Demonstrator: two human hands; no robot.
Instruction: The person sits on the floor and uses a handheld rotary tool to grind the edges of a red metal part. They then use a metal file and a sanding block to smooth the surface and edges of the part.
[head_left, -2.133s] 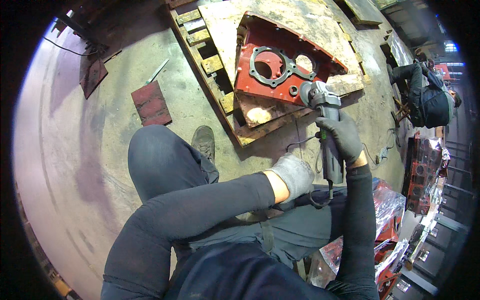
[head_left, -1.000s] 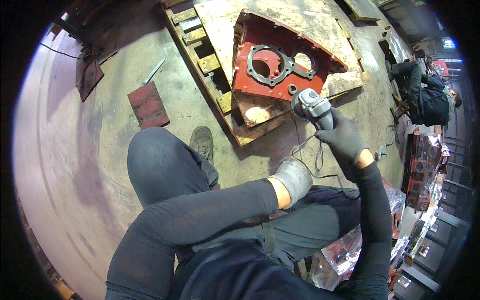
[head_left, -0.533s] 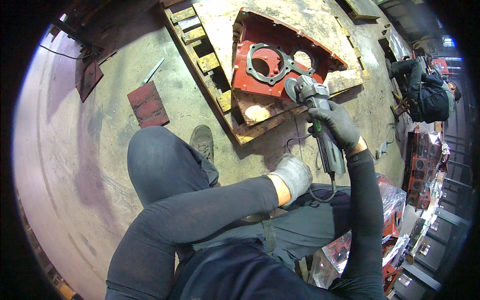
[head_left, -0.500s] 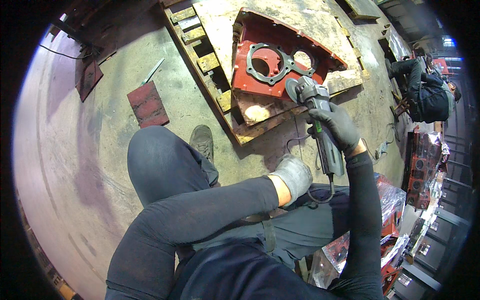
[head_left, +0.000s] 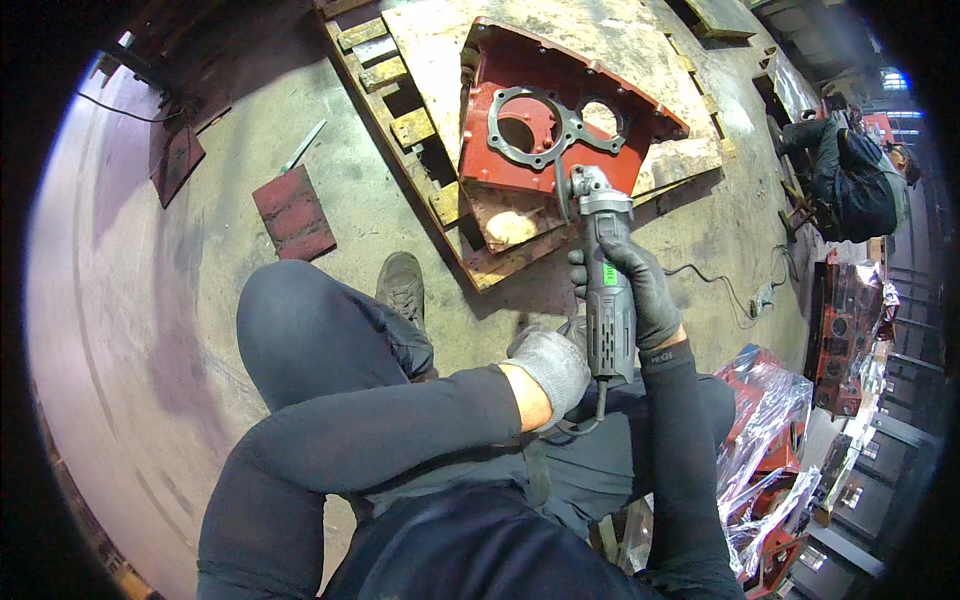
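The right hand (head_left: 640,290), in a dark glove, is wrapped tight round the body of a grey angle grinder (head_left: 607,280), fingers closed over its barrel; the left hand (head_left: 550,365), in a pale grey knitted glove, is curled at the grinder's rear end where the cable (head_left: 590,415) leaves it, though whether it grips the tool or only rests against it cannot be told; the grinder points away from the person, its head and disc lying at the near edge of a red cast housing (head_left: 560,120), touching or just above the rim; the housing, with a grey gasket-shaped flange (head_left: 545,130) and round openings on its face, lies on a worn board (head_left: 560,40) atop a wooden pallet (head_left: 410,120), toward the pallet's near right corner; the person crouches, a bent knee (head_left: 300,320) in dark trousers to the left of the hands and a shoe (head_left: 402,285) on the concrete floor (head_left: 200,330) just beside the pallet's near edge; on the floor to the left lie a flat red plate (head_left: 293,212) and a thin metal strip (head_left: 303,145), well apart from the hands; another person (head_left: 850,175) in dark clothes crouches at the far right; red parts wrapped in clear plastic (head_left: 770,440) lie at the lower right.
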